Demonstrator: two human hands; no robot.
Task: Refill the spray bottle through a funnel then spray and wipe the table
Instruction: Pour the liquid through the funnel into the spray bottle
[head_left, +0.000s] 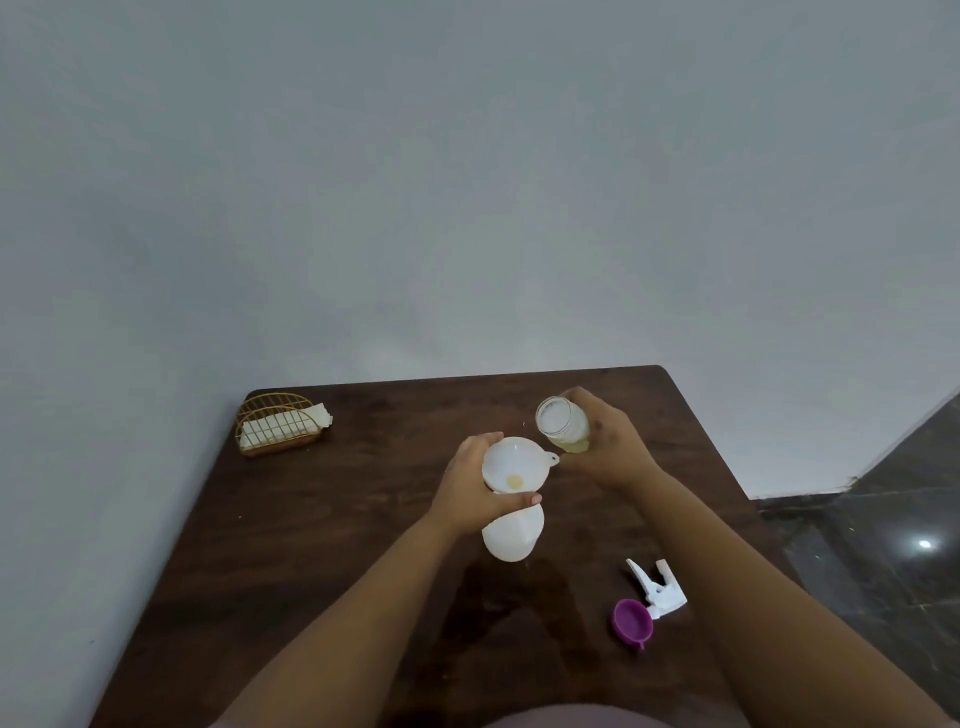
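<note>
A white spray bottle (513, 538) stands on the dark wooden table (322, 545) with a white funnel (511, 462) seated in its neck. My left hand (470, 491) grips the funnel and the bottle's neck. My right hand (610, 441) holds a small clear jar (561, 423) tilted toward the funnel, just right of its rim; pale yellow liquid sits in the jar and in the funnel's throat. The white trigger spray head (655, 587) lies on the table to the right, beside a purple cap (631, 621).
A gold wire holder with white napkins (278, 426) stands at the table's far left corner. A grey wall runs behind and left of the table. Dark tiled floor (883, 545) lies past the right edge.
</note>
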